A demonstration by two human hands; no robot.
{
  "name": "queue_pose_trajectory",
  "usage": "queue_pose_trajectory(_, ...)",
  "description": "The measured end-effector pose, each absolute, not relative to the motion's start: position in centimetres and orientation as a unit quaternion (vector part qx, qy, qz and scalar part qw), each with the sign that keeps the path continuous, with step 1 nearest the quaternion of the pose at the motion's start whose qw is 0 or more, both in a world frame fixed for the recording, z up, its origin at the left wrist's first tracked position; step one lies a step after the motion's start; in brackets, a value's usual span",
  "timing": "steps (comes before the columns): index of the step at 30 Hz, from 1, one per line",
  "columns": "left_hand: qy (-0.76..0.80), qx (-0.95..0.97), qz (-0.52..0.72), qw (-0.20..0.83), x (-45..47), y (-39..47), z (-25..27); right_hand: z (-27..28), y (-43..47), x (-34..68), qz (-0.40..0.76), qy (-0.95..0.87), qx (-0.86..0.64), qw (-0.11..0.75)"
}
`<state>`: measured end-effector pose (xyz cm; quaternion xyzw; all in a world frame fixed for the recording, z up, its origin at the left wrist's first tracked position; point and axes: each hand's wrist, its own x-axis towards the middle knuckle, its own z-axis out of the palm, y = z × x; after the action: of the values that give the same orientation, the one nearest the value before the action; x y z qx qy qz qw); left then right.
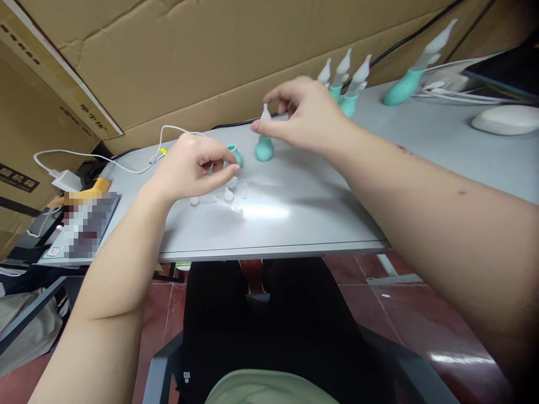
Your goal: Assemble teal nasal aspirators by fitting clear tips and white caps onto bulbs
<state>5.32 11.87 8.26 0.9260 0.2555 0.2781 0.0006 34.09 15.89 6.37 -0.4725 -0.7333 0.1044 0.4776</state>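
A small nasal aspirator with a teal bulb (264,150) and a white pointed tip (265,114) stands upright on the grey table. My right hand (305,115) is at it, thumb crossing in front of its middle and index finger apart beside the tip; whether they touch is unclear. My left hand (197,167) hovers over the table, thumb and index finger pinched together. Anything between them is too small to make out. Just behind those fingertips sits an open teal bulb (234,154), partly covered. Below lie a small white nozzle piece (228,194) and several tiny clear parts.
Several assembled aspirators (349,104) stand behind my right hand, and a larger one (405,87) leans farther right. A white computer mouse (505,120) lies at the right. A white cable (101,151) crosses the left side, near a yellow tool (99,188). Cardboard (189,62) walls the back.
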Motion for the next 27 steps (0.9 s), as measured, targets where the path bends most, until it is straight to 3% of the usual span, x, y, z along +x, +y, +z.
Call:
queue_pose_trajectory(3,0.27,0.919,0.287,-0.003,5.4,12.2,8.0,6.5,15.2,33.9,0.152,-0.764,-0.495,0.385)
queue_pose_trajectory(7,0.29,0.894,0.34,0.022,5.8,12.2,7.8,7.7,14.1,34.1,0.179,-0.773,-0.489,0.363)
queue_pose_trajectory(12,0.356,0.861,0.362,0.041,6.0,12.0,7.9,8.2,13.6,33.9,0.213,-0.728,-0.434,0.486)
queue_pose_trajectory(16,0.379,0.849,0.368,0.008,5.6,12.9,7.6,7.5,13.2,33.1,0.317,-0.689,-0.362,0.542)
queue_pose_trajectory(27,0.371,0.864,0.341,0.027,5.5,13.9,6.9,6.3,12.9,31.2,0.439,-0.678,-0.263,0.528)
